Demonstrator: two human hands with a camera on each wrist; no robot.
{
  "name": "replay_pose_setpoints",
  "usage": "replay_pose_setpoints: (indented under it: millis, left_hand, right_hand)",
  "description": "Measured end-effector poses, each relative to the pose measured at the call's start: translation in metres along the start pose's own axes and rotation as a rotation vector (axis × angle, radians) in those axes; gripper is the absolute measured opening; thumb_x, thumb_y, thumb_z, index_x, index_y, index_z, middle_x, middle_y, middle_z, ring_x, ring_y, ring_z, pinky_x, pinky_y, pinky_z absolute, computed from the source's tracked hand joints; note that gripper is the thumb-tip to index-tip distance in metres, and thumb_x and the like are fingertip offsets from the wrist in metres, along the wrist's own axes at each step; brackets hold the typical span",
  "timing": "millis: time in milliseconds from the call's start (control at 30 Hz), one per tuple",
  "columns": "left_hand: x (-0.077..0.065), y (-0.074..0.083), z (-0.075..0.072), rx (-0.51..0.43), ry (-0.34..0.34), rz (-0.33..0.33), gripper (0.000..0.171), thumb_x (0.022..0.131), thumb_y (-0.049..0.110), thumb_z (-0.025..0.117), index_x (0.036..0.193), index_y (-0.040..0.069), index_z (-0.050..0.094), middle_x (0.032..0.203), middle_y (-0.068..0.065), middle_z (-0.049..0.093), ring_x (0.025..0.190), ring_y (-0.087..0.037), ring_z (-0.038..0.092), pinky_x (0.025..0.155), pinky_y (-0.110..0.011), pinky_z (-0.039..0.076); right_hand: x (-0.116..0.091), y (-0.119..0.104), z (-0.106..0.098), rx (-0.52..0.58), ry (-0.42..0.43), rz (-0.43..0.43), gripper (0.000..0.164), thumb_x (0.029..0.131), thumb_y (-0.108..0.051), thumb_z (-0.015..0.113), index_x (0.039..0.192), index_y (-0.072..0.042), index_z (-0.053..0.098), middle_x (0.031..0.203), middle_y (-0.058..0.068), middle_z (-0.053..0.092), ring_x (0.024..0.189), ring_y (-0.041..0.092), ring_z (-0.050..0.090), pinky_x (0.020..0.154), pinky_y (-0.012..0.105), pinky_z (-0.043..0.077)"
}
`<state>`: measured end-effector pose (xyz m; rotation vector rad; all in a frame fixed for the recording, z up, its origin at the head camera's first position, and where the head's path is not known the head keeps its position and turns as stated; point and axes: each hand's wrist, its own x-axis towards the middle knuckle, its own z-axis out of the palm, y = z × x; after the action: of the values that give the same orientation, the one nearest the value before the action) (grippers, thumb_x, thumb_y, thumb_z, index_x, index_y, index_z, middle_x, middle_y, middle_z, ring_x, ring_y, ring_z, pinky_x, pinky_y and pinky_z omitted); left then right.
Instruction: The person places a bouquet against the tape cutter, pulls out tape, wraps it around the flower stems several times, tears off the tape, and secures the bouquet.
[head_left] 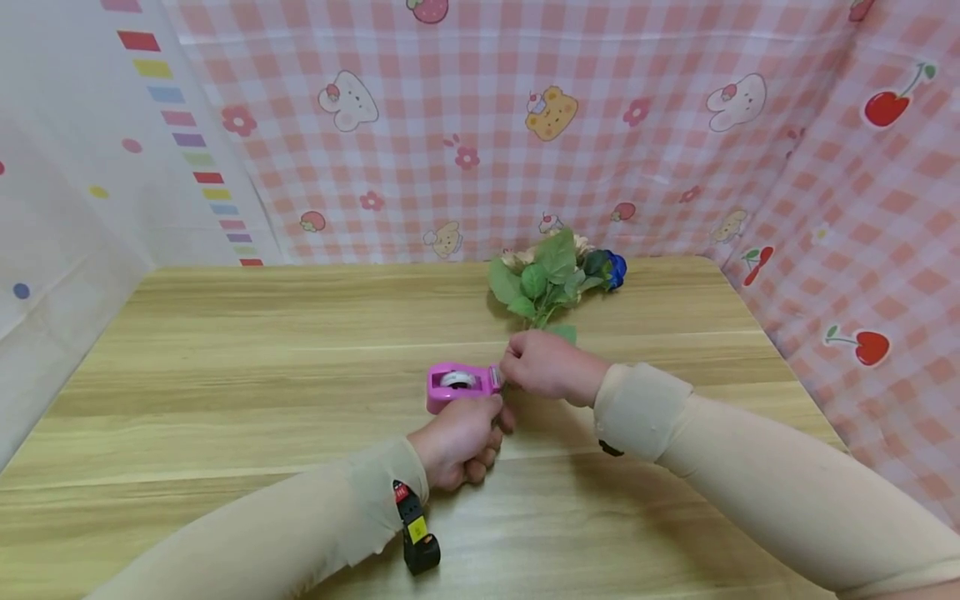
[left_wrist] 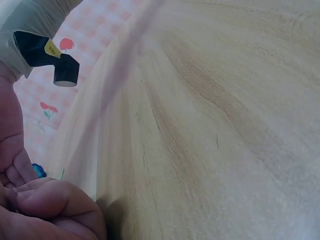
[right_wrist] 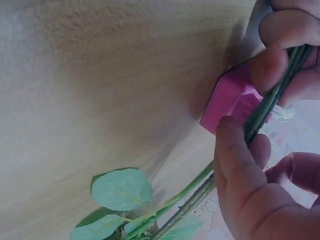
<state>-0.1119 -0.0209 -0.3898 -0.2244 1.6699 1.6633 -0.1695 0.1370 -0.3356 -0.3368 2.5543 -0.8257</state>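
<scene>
Clearly, one bunch of flowers [head_left: 555, 254] and one pink tape dispenser [head_left: 437, 398]

We see two hands at work, both on the same bunch. The left hand [head_left: 459, 442] has thumb and fingers together, clamped on the green stems [right_wrist: 262, 112] near their lower end. The right hand [head_left: 553, 367] has its fingers curled round the same stems, a little nearer to the leaves [right_wrist: 121, 190].

The bunch points to the far side of the table [head_left: 262, 367]. We count one blue flower [head_left: 617, 269] in it; the pale flowers [head_left: 517, 260] are partly covered by leaves, so we cannot count them, and neither can we count the stems.

The one dispenser stands on the table, just beyond the left hand, and carries one roll of tape [head_left: 457, 380]. Behind the table we see one pink checked cloth [head_left: 420, 108].
</scene>
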Motion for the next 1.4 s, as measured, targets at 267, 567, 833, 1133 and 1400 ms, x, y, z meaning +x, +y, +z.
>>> replay_pose_setpoints:
  millis: [267, 567, 833, 1133, 1400]
  left_hand:
    - [-0.004, 0.0, 0.006, -0.008, 0.009, 0.048, 0.035, 0.114, 0.035, 0.03, 0.098, 0.013, 0.052, 0.063, 0.007, 0.039, 0.05, -0.008, 0.032, 0.044, -0.022, 0.026]
    - [-0.002, -0.006, 0.013, -0.011, 0.035, 0.135, 0.03, 0.115, 0.029, 0.028, 0.102, 0.01, 0.047, 0.063, 0.006, 0.036, 0.047, -0.009, 0.03, 0.042, -0.023, 0.025]
    - [-0.002, -0.005, 0.013, 0.004, 0.058, 0.136, 0.032, 0.115, 0.031, 0.028, 0.105, 0.01, 0.049, 0.065, 0.006, 0.038, 0.049, -0.01, 0.033, 0.043, -0.024, 0.026]
    - [-0.003, -0.004, 0.013, 0.005, 0.061, 0.131, 0.032, 0.116, 0.031, 0.028, 0.107, 0.009, 0.049, 0.066, 0.005, 0.04, 0.051, -0.011, 0.035, 0.044, -0.024, 0.028]
    - [-0.003, -0.004, 0.013, -0.011, 0.055, 0.129, 0.033, 0.116, 0.031, 0.026, 0.108, 0.009, 0.048, 0.065, 0.005, 0.038, 0.05, -0.011, 0.033, 0.045, -0.025, 0.028]
  right_hand:
    - [0.004, 0.003, -0.002, 0.039, -0.027, 0.036, 0.017, 0.099, -0.016, 0.055, 0.084, -0.01, 0.061, 0.075, 0.002, 0.062, 0.064, 0.013, 0.052, 0.058, 0.024, 0.043]
    - [0.005, 0.005, -0.005, -0.024, -0.095, 0.11, 0.025, 0.102, -0.023, 0.058, 0.093, -0.002, 0.066, 0.084, 0.01, 0.072, 0.069, 0.016, 0.064, 0.066, 0.029, 0.057]
    - [0.006, 0.008, -0.004, -0.017, -0.093, 0.102, 0.028, 0.101, -0.024, 0.058, 0.092, 0.0, 0.07, 0.08, 0.009, 0.073, 0.069, 0.017, 0.066, 0.066, 0.031, 0.06]
    - [0.006, 0.009, -0.002, -0.034, -0.089, 0.103, 0.032, 0.102, -0.025, 0.058, 0.084, -0.002, 0.07, 0.072, 0.006, 0.07, 0.062, 0.013, 0.06, 0.061, 0.027, 0.054]
    - [0.005, 0.006, -0.001, -0.025, -0.083, 0.099, 0.029, 0.099, -0.02, 0.055, 0.077, -0.005, 0.067, 0.064, 0.001, 0.061, 0.057, 0.013, 0.053, 0.057, 0.025, 0.046]
